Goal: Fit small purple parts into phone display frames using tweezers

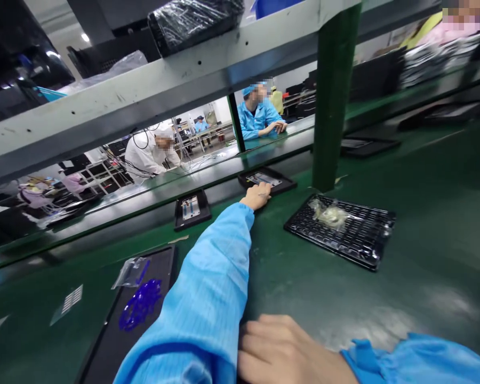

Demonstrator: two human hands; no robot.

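Note:
My left hand [257, 196] is stretched far forward in a blue sleeve, its fingers curled at the near edge of a black tray [287, 184] on the sunken strip. Inside that tray lies a flat part with a pale metal plate. Close to me, my right hand [282, 349] is bent beside the left sleeve; its fingertips are hidden, and I cannot make out what they hold. Left of my arm, a dark tray [116, 304] carries a pile of small purple-blue pieces [142, 304] and a clear bag [130, 272].
Another black tray with a part [191, 208] sits on the strip. A black gridded tray [356, 234] holds a clear bag of pale pieces [332, 216]. A green post [334, 101] supports a shelf [144, 90] above. Other people are working across the line.

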